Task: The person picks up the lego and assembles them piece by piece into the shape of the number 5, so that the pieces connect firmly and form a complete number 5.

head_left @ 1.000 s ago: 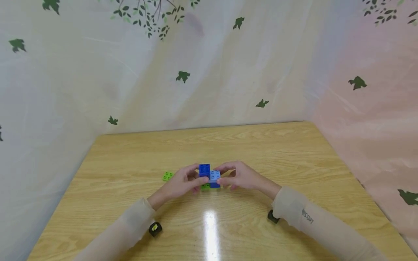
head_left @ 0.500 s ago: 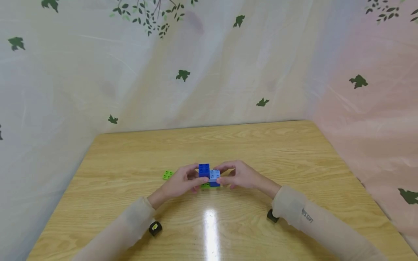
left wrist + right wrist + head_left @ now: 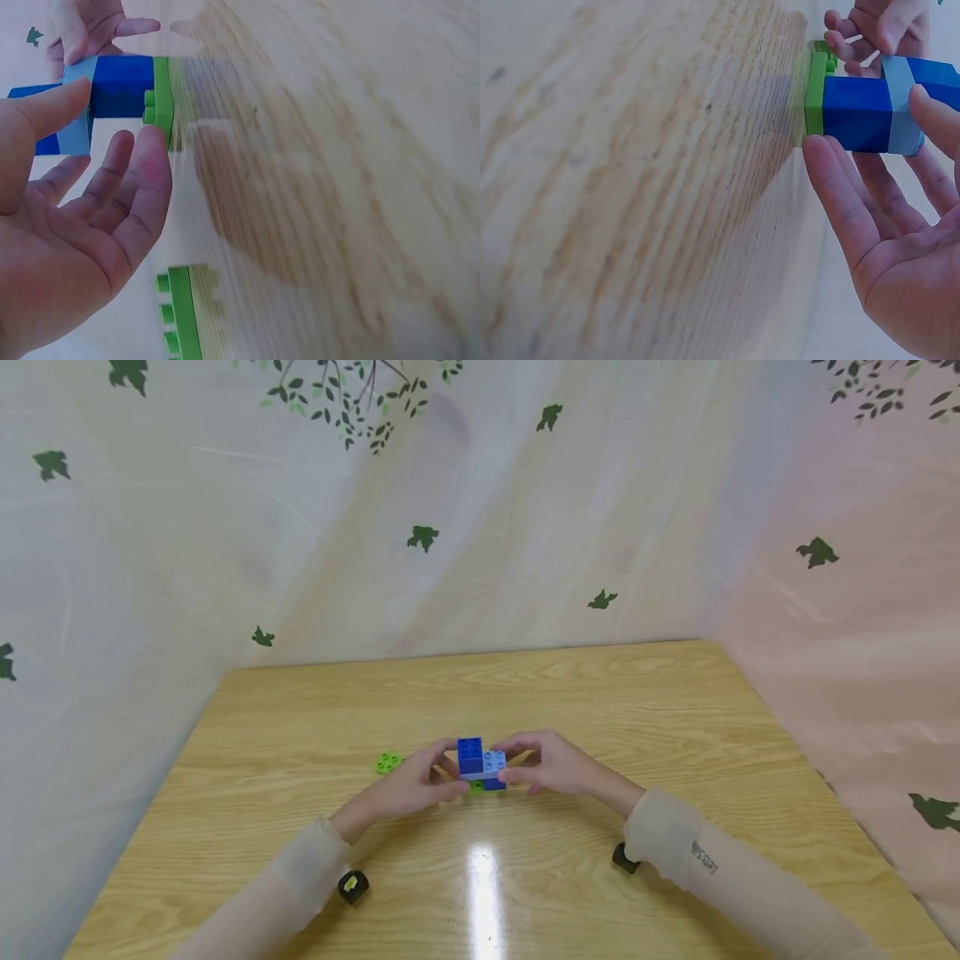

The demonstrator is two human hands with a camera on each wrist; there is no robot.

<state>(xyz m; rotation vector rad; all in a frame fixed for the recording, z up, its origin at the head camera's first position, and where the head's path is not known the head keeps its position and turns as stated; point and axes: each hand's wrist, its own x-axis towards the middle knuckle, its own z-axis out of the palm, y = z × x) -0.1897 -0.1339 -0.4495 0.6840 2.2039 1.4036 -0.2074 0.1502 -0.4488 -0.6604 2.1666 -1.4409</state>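
Observation:
A small stack of toy building bricks stands mid-table. A green flat brick is its base. On the base's right half sits a dark blue brick, topped by a light blue flat brick that overhangs leftward. A second dark blue brick rises from the light blue one's left end. My right hand pinches the light blue brick, thumb in front and index finger behind. From the left, my left hand holds the light blue brick's overhanging end, its thumb on the near edge; the lower fingers reach toward the base.
Another green flat brick lies on the wooden table, just behind my left hand. Black wrist devices show below both sleeves. A pale curtain with leaf prints hangs behind the table and along its sides.
My left thumb has slid down and left, off the front of the upper dark blue brick, uncovering it. The right hand and the stack keep nearly the same place.

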